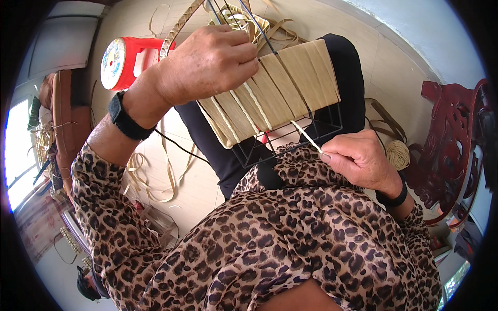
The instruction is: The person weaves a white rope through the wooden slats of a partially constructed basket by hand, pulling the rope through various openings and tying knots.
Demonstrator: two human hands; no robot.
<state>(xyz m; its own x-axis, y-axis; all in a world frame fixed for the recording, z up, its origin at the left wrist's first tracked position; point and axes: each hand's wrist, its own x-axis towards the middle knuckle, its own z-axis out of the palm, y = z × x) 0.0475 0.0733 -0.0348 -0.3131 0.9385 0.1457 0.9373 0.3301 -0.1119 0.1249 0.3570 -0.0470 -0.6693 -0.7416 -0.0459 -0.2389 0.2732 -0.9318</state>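
A black wire basket frame [249, 159] rests across my lap, tilted. Wide, flat tan strips [308, 78] wrap one side of it in upright bands, with pale twisted cords running down between several of them. Over the far edge of this wrapped side, my left hand [212, 62] is closed with its fingers curled; whatever it grips is hidden under the fingers. My right hand [363, 161] pinches a pale twisted cord [307, 136] between thumb and forefinger, pulled out from the near lower edge of the strips. A wrapped handle [179, 27] arches beyond my left hand.
A red plastic stool [136, 59] with a white round top lies on its side to the left. Loose tan strips [165, 179] trail on the tiled floor. At the right are a ball of cord [398, 154] and carved dark red wooden furniture [447, 140].
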